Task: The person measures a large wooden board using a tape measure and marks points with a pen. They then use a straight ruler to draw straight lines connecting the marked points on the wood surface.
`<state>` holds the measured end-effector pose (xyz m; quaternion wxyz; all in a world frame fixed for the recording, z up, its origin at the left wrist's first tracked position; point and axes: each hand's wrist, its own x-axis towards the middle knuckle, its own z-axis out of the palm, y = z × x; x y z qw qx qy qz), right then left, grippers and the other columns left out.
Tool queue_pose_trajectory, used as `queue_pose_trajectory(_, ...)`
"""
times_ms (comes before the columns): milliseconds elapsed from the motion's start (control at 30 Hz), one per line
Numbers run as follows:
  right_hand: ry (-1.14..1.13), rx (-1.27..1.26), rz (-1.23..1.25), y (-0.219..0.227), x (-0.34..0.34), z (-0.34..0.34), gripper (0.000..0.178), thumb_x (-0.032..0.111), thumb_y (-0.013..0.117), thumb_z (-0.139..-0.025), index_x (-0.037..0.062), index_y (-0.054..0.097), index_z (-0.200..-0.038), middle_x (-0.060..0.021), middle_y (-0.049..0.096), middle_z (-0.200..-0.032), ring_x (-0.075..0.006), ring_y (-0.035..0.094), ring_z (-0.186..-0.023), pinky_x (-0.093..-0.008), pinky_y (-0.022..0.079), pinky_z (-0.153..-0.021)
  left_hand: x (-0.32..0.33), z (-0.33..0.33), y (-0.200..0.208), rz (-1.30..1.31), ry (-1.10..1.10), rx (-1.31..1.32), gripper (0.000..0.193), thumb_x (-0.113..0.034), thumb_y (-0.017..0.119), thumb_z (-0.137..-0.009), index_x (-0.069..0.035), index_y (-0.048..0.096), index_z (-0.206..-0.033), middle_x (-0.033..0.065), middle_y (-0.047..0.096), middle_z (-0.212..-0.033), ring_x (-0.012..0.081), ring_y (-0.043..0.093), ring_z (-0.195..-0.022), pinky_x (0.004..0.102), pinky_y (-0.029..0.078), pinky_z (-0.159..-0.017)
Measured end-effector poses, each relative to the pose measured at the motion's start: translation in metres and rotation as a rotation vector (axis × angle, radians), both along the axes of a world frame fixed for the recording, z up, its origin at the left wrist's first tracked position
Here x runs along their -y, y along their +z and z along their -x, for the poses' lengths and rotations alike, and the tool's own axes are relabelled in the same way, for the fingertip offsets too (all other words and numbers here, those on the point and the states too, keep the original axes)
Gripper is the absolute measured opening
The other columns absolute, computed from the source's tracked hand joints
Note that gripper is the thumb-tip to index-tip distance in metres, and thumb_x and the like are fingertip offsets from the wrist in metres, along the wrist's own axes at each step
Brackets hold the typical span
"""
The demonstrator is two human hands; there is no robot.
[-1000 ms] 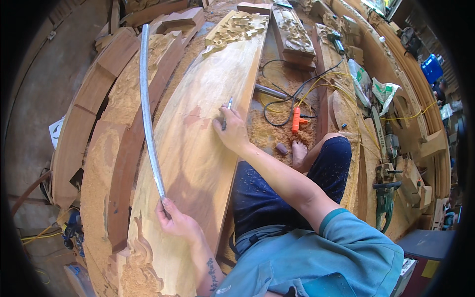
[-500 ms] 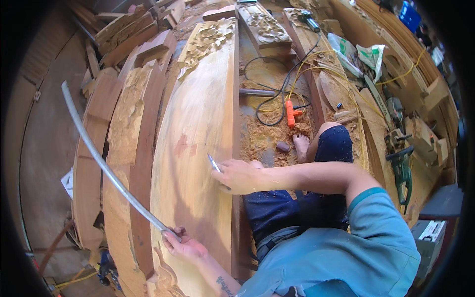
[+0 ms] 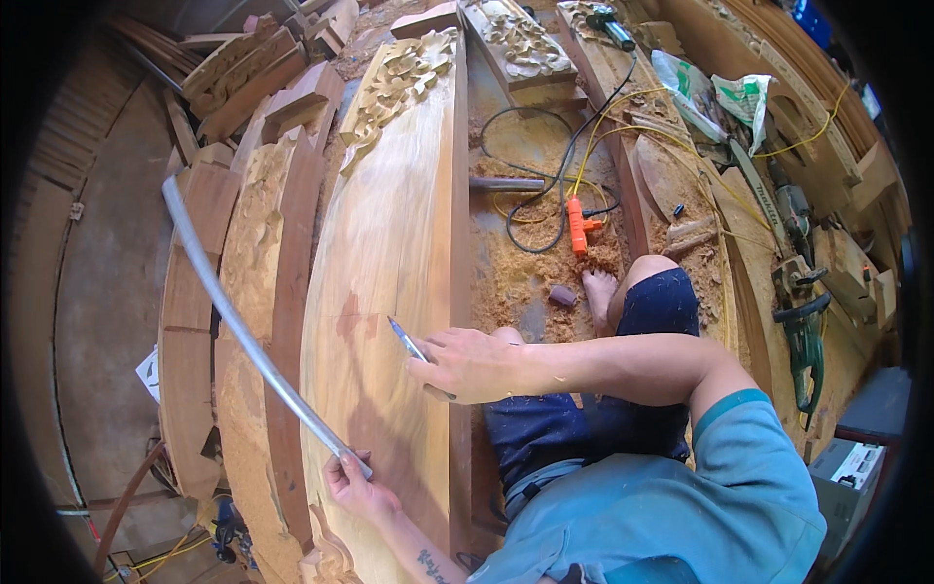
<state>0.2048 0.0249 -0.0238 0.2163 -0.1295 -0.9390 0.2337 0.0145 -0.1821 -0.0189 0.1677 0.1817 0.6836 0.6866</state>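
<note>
A long wooden plank (image 3: 389,234) with a smooth, pale face runs away from me, carved with scrollwork (image 3: 409,83) at its far end. My left hand (image 3: 362,490), low on the plank, grips the near end of a long, bowed grey strip (image 3: 255,352). The strip slants up and leftward past the plank's left edge. Over the middle of the plank, my right hand (image 3: 472,363) holds a pen (image 3: 404,336), tip toward the far left. A faint line and a reddish patch (image 3: 358,316) mark the wood near the tip.
More carved beams (image 3: 258,224) lie at the left. Right of the plank are an orange connector (image 3: 580,229) with cables, wood shavings and a metal tube (image 3: 506,184). A green chainsaw (image 3: 800,321) and plastic bags (image 3: 744,102) lie farther right.
The strip's far end has swung right and slightly down, and its near end now shows beyond my left fingers. The pen has shifted slightly left and down with my right hand.
</note>
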Motion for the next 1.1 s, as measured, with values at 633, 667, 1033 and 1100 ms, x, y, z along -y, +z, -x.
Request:
queue_pose_trajectory(633,-0.157,-0.052,-0.417,0.021,-0.026,-0.019,0.016,0.015,0.064,-0.081,0.0067,0.060,-0.094,-0.0132,0.064,-0.095,-0.0294,0.064,-0.096,-0.0409,0.052,-0.087,-0.039,-0.003,-0.021,0.147,-0.455,-0.338,0.007,-0.005,0.074,-0.095,0.002,0.071,-0.097,0.0062,0.068,-0.093,0.0104,0.060,-0.078,0.0231,0.046,-0.067)
queue_pose_trajectory(667,-0.134,-0.012,-0.371,0.021,-0.027,-0.020,0.015,0.015,0.064,-0.080,0.0070,0.059,-0.092,-0.0108,0.063,-0.088,-0.0282,0.064,-0.090,-0.0399,0.053,-0.083,-0.038,-0.003,-0.021,0.123,-0.448,-0.330,0.007,-0.005,0.074,-0.095,0.002,0.071,-0.097,0.0063,0.069,-0.092,0.0103,0.060,-0.078,0.0229,0.046,-0.067)
queue_pose_trajectory(1033,-0.210,0.028,-0.285,0.048,-0.072,-0.044,0.013,0.012,0.065,-0.082,0.0040,0.060,-0.091,-0.0105,0.064,-0.074,-0.0277,0.069,-0.082,-0.0383,0.055,-0.068,-0.055,0.018,-0.014,0.373,-0.298,-0.537,0.061,-0.009,0.076,-0.088,-0.002,0.051,-0.143,0.0200,0.057,-0.137,0.0317,0.056,-0.126,0.0435,0.045,-0.108)
queue_pose_trajectory(1100,-0.277,-0.038,-0.258,0.057,-0.085,-0.053,0.015,0.011,0.065,-0.082,0.0043,0.060,-0.095,-0.0100,0.061,-0.075,-0.0270,0.067,-0.079,-0.0385,0.054,-0.066,-0.066,0.013,-0.002,0.647,-0.464,-0.880,0.072,-0.021,0.080,-0.084,-0.002,0.049,-0.146,0.0238,0.051,-0.144,0.0383,0.050,-0.134,0.0504,0.039,-0.111)
